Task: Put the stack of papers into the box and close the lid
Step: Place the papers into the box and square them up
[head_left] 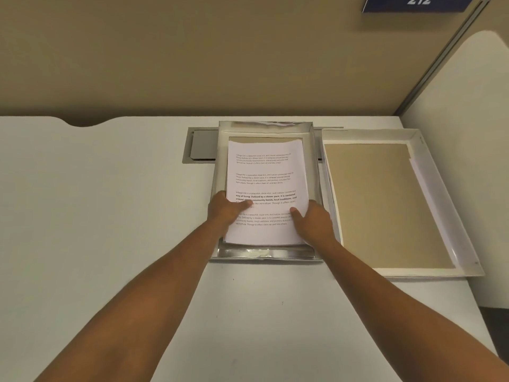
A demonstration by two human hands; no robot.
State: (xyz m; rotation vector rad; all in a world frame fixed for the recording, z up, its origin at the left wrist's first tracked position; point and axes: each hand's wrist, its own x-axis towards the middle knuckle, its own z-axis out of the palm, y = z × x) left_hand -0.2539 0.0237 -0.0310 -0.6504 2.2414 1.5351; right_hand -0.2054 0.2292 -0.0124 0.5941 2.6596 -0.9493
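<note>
The left hand (227, 208) grips the left edge of a white stack of printed papers (265, 188), thumb lying across the top sheet and the other fingers tucked out of sight under the edge, while the right hand (312, 220) takes the opposite edge the same way, thumb pressed on the page near its lower right corner. Held from both sides like this, the loose sheets probably stay squared up and do not fan or slide as they go down. The stack sits within the walls of a shallow rectangular box with shiny silver sides (315, 150); a strip of tan cardboard floor shows beyond the far edge of the paper, and narrow gaps run along both sides. Whether the papers already lie flat on the bottom or hang just above it cannot be told, since the fingers beneath them are hidden. Just to the right of the box, almost touching it, lies a white rectangular lid with a tan cardboard inner face (382, 205), turned open side up, likely parked there so that it is in easy reach. Both rest on a pale white desk (110, 216), and the far end of the box overlaps a grey metal cable hatch (201, 146) set into the desk by the beige partition wall (192, 51). Closing the lid is not yet done.
</note>
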